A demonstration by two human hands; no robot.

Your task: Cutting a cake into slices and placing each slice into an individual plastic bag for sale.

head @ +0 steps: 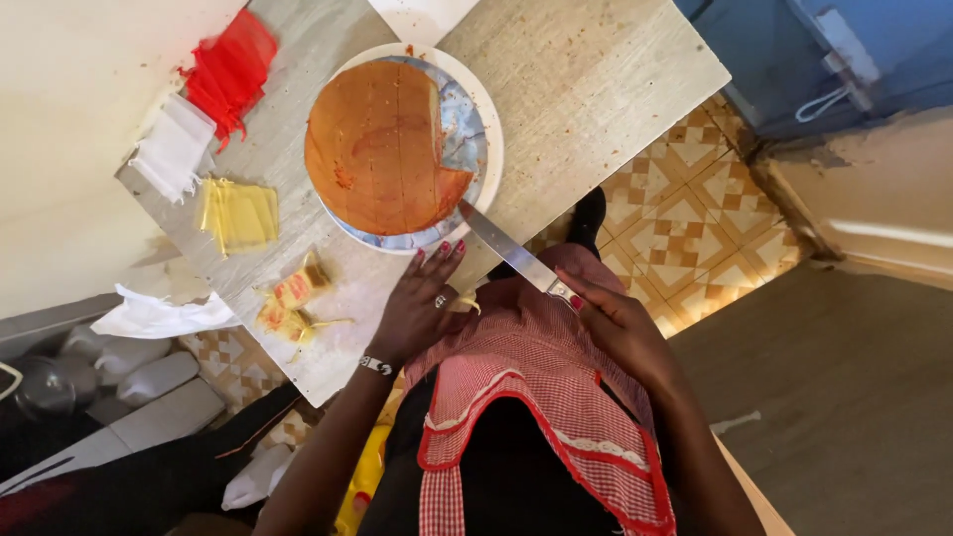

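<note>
The right hand (620,323) is closed around the handle of a knife (508,250), fingers clamped on it. The blade slants up and left, and its tip meets the lower right edge of the cake (382,144). The cake is round and brown, scored with straight cuts, and a wedge is gone from its right side, baring the plate (488,149) beneath. The plate stands on the counter (586,79), toward its far half.

The left hand (422,303) lies flat on the counter just below the plate, fingers apart and holding nothing, the tips near the rim. There is a ring on one finger and a bracelet on the wrist.

To the left of the hand lie small yellow packets (288,303). Farther up the counter sit a yellow pouch (240,214), a white pouch (174,149) and a red pouch (230,69). A red checked apron (536,397) hangs below the hands.
</note>
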